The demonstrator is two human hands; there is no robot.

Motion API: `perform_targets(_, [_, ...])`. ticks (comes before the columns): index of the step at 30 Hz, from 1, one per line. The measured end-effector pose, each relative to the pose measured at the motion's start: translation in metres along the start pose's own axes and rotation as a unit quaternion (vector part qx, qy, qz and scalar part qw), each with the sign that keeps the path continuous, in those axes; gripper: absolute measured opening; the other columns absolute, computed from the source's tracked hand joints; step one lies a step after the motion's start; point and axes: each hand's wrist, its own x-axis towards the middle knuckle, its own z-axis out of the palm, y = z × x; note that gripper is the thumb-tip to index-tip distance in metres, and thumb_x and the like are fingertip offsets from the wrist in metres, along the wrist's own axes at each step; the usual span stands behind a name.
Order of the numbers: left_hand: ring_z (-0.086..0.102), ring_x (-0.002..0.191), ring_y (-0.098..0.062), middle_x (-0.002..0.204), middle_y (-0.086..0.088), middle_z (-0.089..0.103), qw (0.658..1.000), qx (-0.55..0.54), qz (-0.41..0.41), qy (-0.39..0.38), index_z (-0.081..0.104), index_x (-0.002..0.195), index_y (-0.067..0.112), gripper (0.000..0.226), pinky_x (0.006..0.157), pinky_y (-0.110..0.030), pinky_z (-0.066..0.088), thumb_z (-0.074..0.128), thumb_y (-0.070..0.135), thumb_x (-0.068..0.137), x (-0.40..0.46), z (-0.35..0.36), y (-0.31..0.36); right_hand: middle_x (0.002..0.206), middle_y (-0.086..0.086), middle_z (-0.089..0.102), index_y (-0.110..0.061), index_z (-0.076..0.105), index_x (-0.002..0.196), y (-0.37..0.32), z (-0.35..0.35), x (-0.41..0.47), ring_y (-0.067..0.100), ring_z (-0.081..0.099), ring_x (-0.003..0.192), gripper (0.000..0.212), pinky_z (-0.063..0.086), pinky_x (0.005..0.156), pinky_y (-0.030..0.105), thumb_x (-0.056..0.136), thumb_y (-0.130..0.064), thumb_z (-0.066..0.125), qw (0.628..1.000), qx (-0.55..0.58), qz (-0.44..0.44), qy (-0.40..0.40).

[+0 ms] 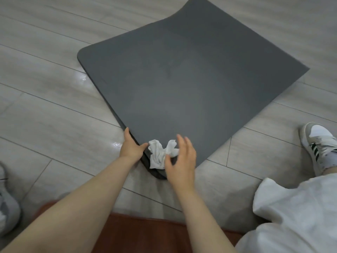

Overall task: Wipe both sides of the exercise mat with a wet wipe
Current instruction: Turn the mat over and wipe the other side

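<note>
Nearest edge of view: reddish-brown cushion (145, 234); pale grey clothing (295, 216) at right. Grey shoe (7, 207) at left on the floor (45, 106); white striped sneaker (319, 145) at right.

Left hand (130, 146): on the near left edge of the exercise mat (182, 79), thumb on top of the mat, gripping the edge. Right hand (180, 157): fingers spread and relaxed, blurred, over the near corner of the mat, touching the wet wipe (160, 154).

Wet wipe: white, crumpled, lying on the mat's near corner between both hands.

Exercise mat: dark grey, flat on the grey plank floor, set diagonally, far end bending upward.
</note>
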Motion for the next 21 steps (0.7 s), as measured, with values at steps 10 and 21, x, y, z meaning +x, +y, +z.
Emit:
perform_targets(10, [0.050,0.127,-0.034,0.143,-0.018,0.045,0.993,0.114,0.041,-0.003,0.023,0.156,0.020,0.080,0.104,-0.037,0.041,0.067,0.017,0.090,-0.011,-0.011,-0.005,0.124,0.000,0.054,-0.014,0.066,0.111,0.011,0.020,0.000,0.026,0.051,0.114,0.026,0.047,0.081,0.032,0.091,-0.010,0.051,0.937,-0.156,-0.165,-0.267])
perform_targets(21, [0.052,0.128,-0.031,0.139,-0.014,0.053,0.987,0.158,-0.005,-0.033,0.028,0.154,0.015,0.078,0.102,-0.035,0.042,0.071,0.021,0.089,-0.085,-0.067,-0.072,0.098,-0.001,0.064,-0.022,0.050,0.110,0.007,-0.008,-0.035,0.022,0.060,0.086,0.024,0.044,0.069,0.029,0.089,-0.015,0.058,0.973,-0.024,-0.041,-0.225])
